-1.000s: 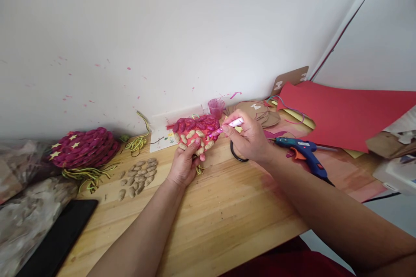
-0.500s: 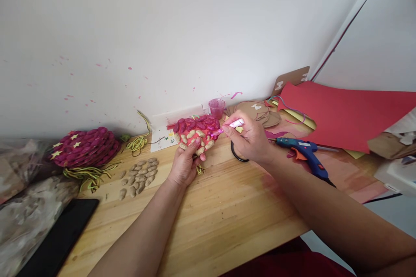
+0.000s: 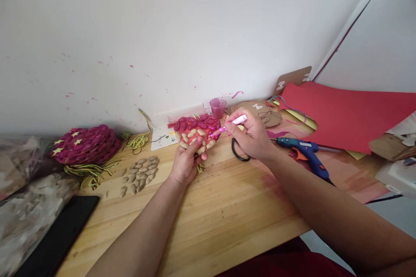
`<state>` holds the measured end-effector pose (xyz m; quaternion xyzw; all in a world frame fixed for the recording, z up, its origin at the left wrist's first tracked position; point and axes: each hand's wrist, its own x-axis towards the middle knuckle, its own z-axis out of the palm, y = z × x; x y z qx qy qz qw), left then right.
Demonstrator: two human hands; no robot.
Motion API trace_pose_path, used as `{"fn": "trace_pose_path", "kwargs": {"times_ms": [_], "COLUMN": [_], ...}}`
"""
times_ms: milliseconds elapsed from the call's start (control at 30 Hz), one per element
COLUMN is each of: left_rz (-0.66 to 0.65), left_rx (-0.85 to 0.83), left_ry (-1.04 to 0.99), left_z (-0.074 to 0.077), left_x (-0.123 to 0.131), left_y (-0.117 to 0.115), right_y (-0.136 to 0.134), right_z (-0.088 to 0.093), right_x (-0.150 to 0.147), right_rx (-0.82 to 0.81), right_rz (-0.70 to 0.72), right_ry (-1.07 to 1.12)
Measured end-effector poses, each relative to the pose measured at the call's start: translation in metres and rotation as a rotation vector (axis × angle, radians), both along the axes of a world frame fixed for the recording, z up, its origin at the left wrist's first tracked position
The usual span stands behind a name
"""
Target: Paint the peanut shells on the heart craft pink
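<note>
My left hand (image 3: 186,160) grips the lower edge of a red, rounded peanut craft piece (image 3: 191,127), thumb on top. Peanuts along its upper rows are coated magenta; those lower down are plain tan. Yellow-green yarn hangs beneath it. My right hand (image 3: 250,134) pinches a paintbrush (image 3: 239,120) with a white handle and pink-smeared lower end. Its tip meets the peanuts at the piece's right side. Just behind stands a clear cup (image 3: 217,107) stained pink inside. Loose tan peanuts (image 3: 141,173) lie on the table to the left.
At left sits a stack of magenta peanut pieces (image 3: 94,143) with yellow stars, near plastic bags (image 3: 39,207) and a black flat object (image 3: 65,233). To the right are black-handled scissors (image 3: 239,153), a blue glue gun (image 3: 307,151), cardboard cutouts (image 3: 260,112) and red sheets (image 3: 347,112).
The brush tip has shifted slightly left and down on the peanuts at the piece's right side. My left hand keeps its hold; the camera view has moved a little.
</note>
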<state>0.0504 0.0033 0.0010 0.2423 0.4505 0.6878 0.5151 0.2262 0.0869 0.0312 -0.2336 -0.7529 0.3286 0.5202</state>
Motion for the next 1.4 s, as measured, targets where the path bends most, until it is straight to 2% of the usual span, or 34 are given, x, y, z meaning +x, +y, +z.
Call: {"fn": "trace_pose_path", "kwargs": {"times_ms": [100,233,433,667,1033,1200,1400], "left_rz": [-0.004,-0.009,-0.001,-0.022,-0.018,-0.016,-0.028], "left_rx": [0.001,0.007,0.011,0.022,0.019,0.019,0.026], "left_ry": [0.018,0.027,0.049,0.082,0.077,0.065,0.076], "left_z": [0.0001,-0.0006,0.0002,-0.0006,-0.0005,0.0007,0.0008], "left_x": [0.0003,0.0003,0.0017,0.0024,0.0025,0.0027,0.0028], "left_y": [-0.0004,-0.0006,-0.0007,-0.0008,-0.0011,-0.0011,-0.002], "right_y": [-0.0006,-0.0007,-0.0057,-0.0059,-0.0042,-0.0043,-0.0058], "right_z": [0.0004,0.0002,0.0057,0.0055,0.0037,0.0039,0.0053], "right_x": [-0.001,-0.0015,-0.001,-0.0016,-0.0016,-0.0015,-0.0019], "right_rx": [0.024,-0.033,0.125,0.152,0.073,0.135,0.134], "right_rz": [-0.017,-0.001,-0.075,-0.07,-0.062,-0.06,-0.058], "right_ry": [-0.029,0.012,-0.092,-0.112,-0.044,-0.086,-0.072]}}
